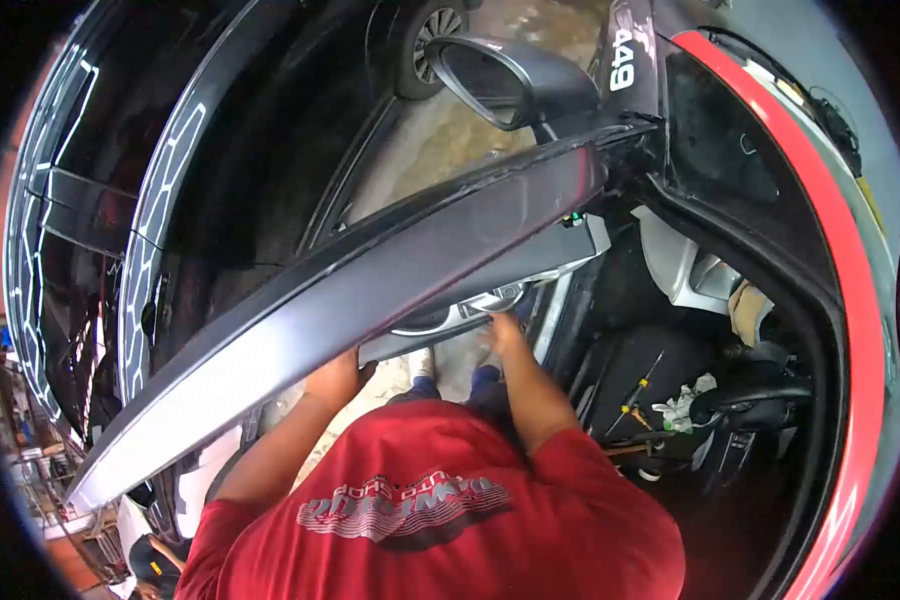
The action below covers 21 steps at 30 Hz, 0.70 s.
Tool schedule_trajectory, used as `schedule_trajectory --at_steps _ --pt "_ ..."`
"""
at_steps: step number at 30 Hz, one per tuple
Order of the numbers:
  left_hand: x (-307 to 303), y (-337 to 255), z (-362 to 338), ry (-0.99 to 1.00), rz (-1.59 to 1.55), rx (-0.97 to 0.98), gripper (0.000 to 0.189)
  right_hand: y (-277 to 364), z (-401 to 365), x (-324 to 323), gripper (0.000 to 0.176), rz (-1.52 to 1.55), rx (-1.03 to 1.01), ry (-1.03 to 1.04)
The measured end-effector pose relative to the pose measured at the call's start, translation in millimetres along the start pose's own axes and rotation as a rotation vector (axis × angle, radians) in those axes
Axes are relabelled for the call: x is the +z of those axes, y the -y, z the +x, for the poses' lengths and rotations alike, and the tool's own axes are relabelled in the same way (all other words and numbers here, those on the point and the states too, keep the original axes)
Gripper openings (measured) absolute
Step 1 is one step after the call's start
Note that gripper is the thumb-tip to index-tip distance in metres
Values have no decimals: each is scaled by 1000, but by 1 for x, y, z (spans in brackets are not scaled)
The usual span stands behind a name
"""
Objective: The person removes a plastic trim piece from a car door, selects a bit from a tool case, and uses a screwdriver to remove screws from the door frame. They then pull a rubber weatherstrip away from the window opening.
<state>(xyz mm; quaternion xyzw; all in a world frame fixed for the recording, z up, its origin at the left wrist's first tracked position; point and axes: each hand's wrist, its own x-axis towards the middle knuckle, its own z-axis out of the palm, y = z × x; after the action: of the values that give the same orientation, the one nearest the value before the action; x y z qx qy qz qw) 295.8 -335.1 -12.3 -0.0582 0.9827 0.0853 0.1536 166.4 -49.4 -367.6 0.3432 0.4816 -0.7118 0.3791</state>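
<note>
A grey interior door trim panel (555,252) stands upright below the long top edge of the car door (300,335). My left hand (342,376) is at the panel's near end, with its thumb against the edge and its other fingers mostly hidden behind the trim. My right hand (503,328) reaches to the panel's armrest and pull-handle area (495,300). Its fingers are partly covered by the trim, so their grip cannot be made out. A green connector (572,217) shows near the panel's front upper corner.
The side mirror (515,85) juts out beyond the door. On my right is the open car interior, where a yellow-and-black screwdriver (638,390) and crumpled white paper (685,402) lie. A red roof pillar (855,300) curves along the far right. A dark car (260,150) stands on the left.
</note>
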Motion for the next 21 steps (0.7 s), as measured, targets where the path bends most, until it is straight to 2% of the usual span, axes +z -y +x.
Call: schedule_trajectory --at_steps 1,3,5,6,8,12,14,17,19,21 --pt "5 0 6 -22 61 21 105 -1 5 4 57 94 -39 11" --pt "15 4 16 -39 127 41 103 -3 10 12 60 127 -22 -4" --pt "18 6 24 -243 234 263 100 -8 12 12 62 172 1 -28" --pt "18 6 30 -229 238 273 100 -10 12 10 57 217 -29 46" --pt "12 7 42 -57 145 60 90 -13 11 9 46 301 -51 159" --pt "-6 6 32 -36 69 113 79 -5 -12 9 46 286 -76 190" --pt "-22 -3 19 -108 56 170 74 -7 -26 8 44 262 -59 194" --pt "-59 -16 0 -135 26 257 77 -20 -43 10 41 273 -28 220" --pt "-87 -19 -7 -83 50 244 81 -10 -76 20 42 316 -9 198" --pt "-105 -11 -12 -73 -8 1 83 -5 -102 28 46 288 -45 335"
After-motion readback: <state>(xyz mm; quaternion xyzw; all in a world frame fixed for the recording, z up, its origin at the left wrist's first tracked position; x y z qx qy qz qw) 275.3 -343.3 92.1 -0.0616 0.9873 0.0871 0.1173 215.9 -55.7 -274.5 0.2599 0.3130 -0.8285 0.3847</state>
